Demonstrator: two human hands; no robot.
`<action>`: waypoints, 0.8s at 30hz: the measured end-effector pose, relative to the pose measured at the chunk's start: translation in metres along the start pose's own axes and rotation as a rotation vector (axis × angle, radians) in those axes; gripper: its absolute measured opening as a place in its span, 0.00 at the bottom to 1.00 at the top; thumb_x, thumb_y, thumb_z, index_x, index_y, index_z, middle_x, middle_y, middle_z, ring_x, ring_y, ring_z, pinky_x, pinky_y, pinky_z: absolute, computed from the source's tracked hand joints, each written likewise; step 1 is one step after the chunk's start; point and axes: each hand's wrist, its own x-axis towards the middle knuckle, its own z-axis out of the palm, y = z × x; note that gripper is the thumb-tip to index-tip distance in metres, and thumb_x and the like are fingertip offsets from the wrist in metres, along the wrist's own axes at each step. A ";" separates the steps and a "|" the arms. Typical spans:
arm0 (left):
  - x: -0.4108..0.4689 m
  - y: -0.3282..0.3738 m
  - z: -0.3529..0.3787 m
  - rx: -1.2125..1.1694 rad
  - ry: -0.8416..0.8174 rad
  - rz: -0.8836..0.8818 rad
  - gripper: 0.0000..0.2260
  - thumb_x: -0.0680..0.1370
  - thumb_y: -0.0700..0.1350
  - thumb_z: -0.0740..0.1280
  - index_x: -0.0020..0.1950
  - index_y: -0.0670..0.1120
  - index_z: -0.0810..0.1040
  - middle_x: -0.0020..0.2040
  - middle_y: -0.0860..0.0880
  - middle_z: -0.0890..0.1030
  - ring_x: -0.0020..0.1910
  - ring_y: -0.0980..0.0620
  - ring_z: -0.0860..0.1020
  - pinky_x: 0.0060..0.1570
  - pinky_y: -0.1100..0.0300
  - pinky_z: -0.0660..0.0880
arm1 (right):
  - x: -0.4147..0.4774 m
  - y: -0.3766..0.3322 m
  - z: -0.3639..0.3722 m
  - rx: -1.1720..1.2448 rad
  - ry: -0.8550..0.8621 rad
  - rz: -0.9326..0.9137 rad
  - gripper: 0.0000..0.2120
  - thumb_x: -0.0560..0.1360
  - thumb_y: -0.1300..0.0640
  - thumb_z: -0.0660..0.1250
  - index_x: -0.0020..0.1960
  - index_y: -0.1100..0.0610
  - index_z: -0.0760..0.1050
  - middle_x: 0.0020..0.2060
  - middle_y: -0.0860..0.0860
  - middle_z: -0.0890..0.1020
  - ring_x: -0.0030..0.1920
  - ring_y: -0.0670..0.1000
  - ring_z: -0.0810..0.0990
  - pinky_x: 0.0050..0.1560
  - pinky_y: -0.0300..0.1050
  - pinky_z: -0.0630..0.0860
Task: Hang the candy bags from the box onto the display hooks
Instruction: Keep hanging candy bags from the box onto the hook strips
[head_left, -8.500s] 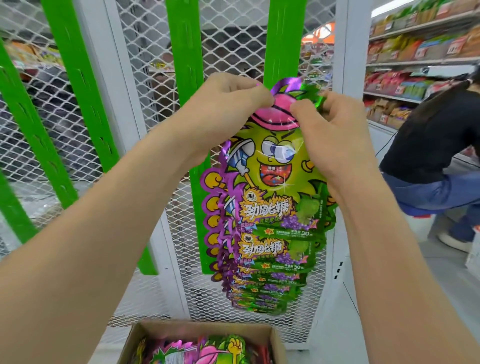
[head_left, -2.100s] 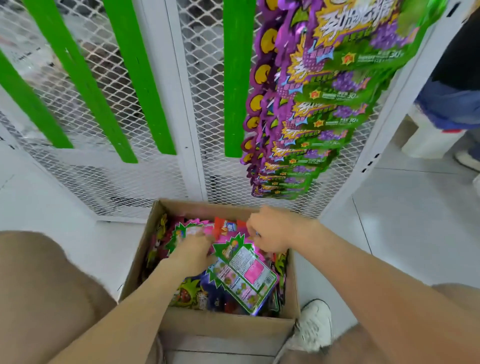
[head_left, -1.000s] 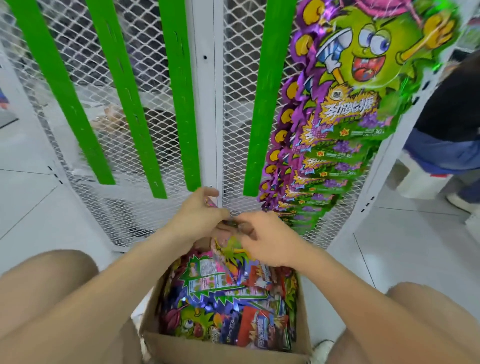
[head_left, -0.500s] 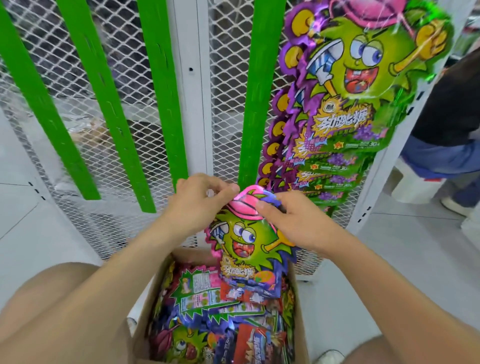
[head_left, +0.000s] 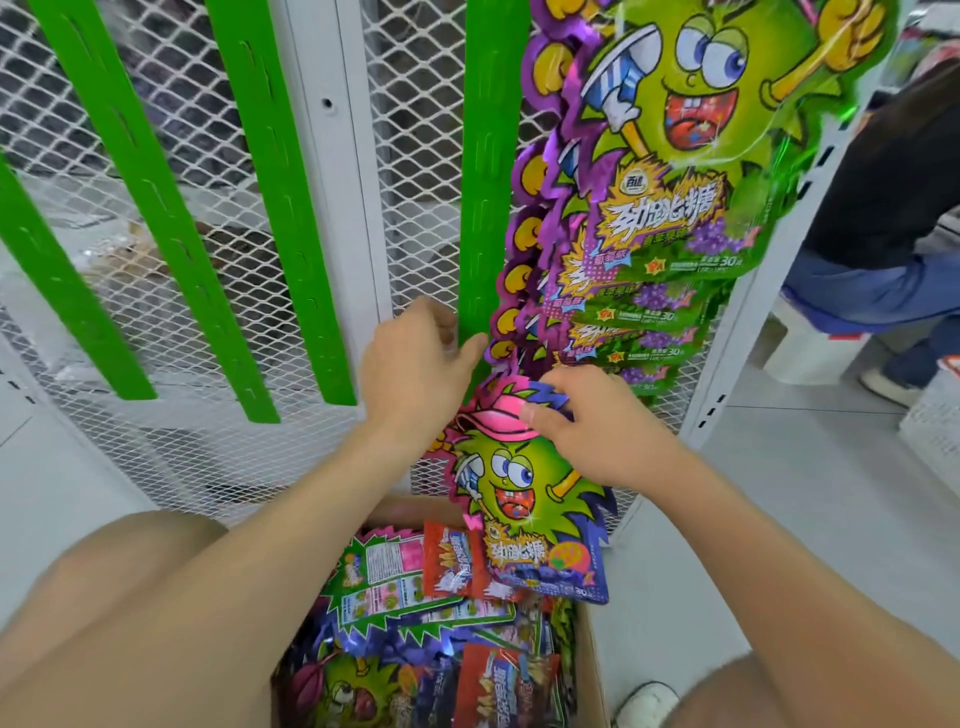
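My right hand (head_left: 587, 431) pinches the pink-capped top of a candy bag (head_left: 524, 504) with a green cartoon face, held upright above the cardboard box (head_left: 595, 670). The box holds several more candy bags (head_left: 415, 582), green, purple and red. My left hand (head_left: 415, 364) is just left of the bag's top, off it, fingers loosely curled beside a green strip (head_left: 488, 208). A stack of purple-edged green candy bags (head_left: 654, 218) hangs on the white mesh display to the upper right, its lowest bags right behind my right hand. The hook is out of view.
White mesh panels (head_left: 405, 156) carry several green slotted strips (head_left: 140, 208). At the right a person (head_left: 893, 218) in a dark top and jeans sits on a white stool (head_left: 810, 353). My knees flank the box, and a white shoe (head_left: 644, 701) is beside it.
The bag has come up out of the box with my right hand. My left hand has let go of the bag's top and moved up toward the green strip.
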 end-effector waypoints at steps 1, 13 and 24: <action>0.001 0.003 0.002 0.055 0.016 -0.010 0.16 0.77 0.63 0.74 0.52 0.52 0.80 0.45 0.56 0.85 0.48 0.50 0.83 0.43 0.53 0.77 | -0.001 0.001 -0.001 -0.015 -0.006 0.004 0.14 0.83 0.46 0.67 0.41 0.49 0.71 0.32 0.52 0.76 0.32 0.50 0.72 0.32 0.45 0.63; 0.009 0.006 0.008 0.248 0.069 0.002 0.21 0.77 0.67 0.70 0.55 0.51 0.78 0.45 0.49 0.86 0.47 0.40 0.84 0.41 0.53 0.70 | -0.013 0.006 0.000 -0.056 -0.002 0.010 0.11 0.83 0.44 0.66 0.57 0.52 0.79 0.37 0.50 0.79 0.36 0.50 0.77 0.42 0.47 0.71; -0.001 0.003 0.015 0.198 0.178 0.030 0.32 0.71 0.73 0.72 0.58 0.49 0.69 0.48 0.53 0.82 0.43 0.43 0.83 0.36 0.55 0.69 | -0.018 0.006 0.003 -0.103 0.023 0.001 0.14 0.83 0.45 0.66 0.51 0.56 0.78 0.31 0.51 0.76 0.37 0.53 0.76 0.45 0.55 0.80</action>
